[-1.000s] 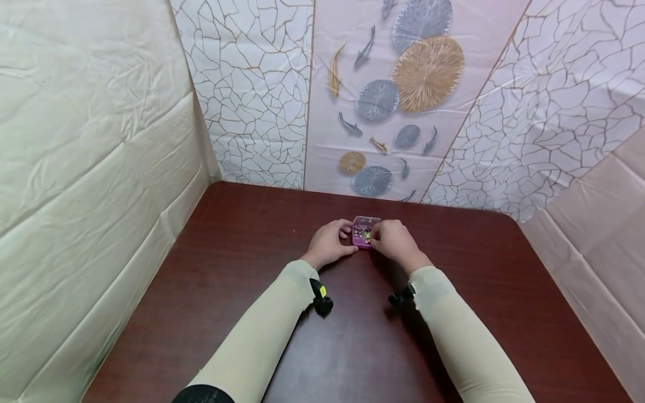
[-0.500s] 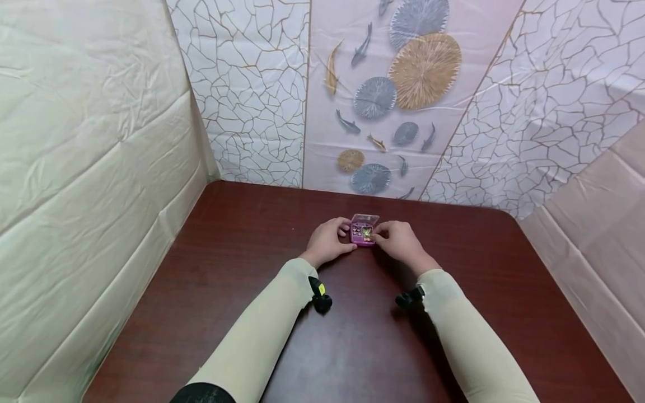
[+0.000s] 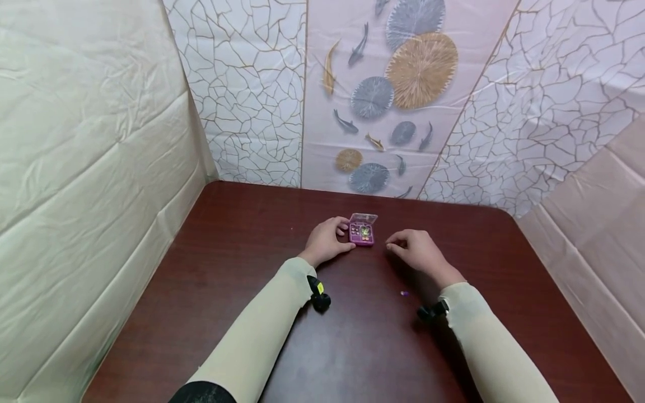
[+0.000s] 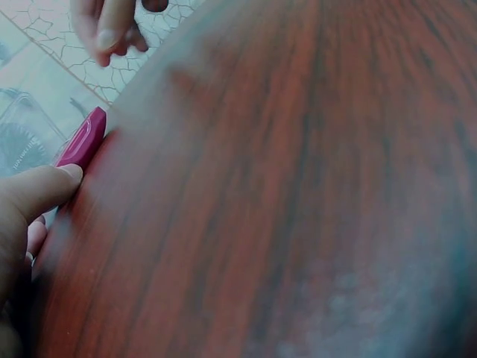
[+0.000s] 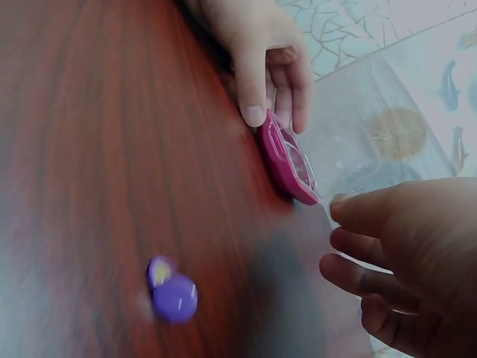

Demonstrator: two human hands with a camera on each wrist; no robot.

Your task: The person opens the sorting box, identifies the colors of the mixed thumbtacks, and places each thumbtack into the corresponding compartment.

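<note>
A small magenta case (image 3: 361,233) stands on the table, its clear lid (image 3: 364,218) raised at the back. Tiny coloured pieces fill its compartments, yellow and green ones on the right. My left hand (image 3: 325,242) holds the case by its left side, thumb at the near corner and fingers farther back; the right wrist view shows that thumb on the magenta edge. To the right of the case, apart from it, my right hand (image 3: 418,252) hovers with loosely bent fingers and nothing visible between them. A small shiny purple piece (image 5: 174,298) with a yellow-centred lobe lies nearer me on the table.
The dark red-brown wooden table (image 3: 242,291) runs back to a patterned wall sheet (image 3: 373,101). Pale cloth (image 3: 101,168) hangs on the left side, and pinkish cloth (image 3: 594,224) on the right.
My right hand has left the case's right side and moved right and toward me. The purple piece now shows where the right wrist hid it. My left hand keeps its hold on the case.
</note>
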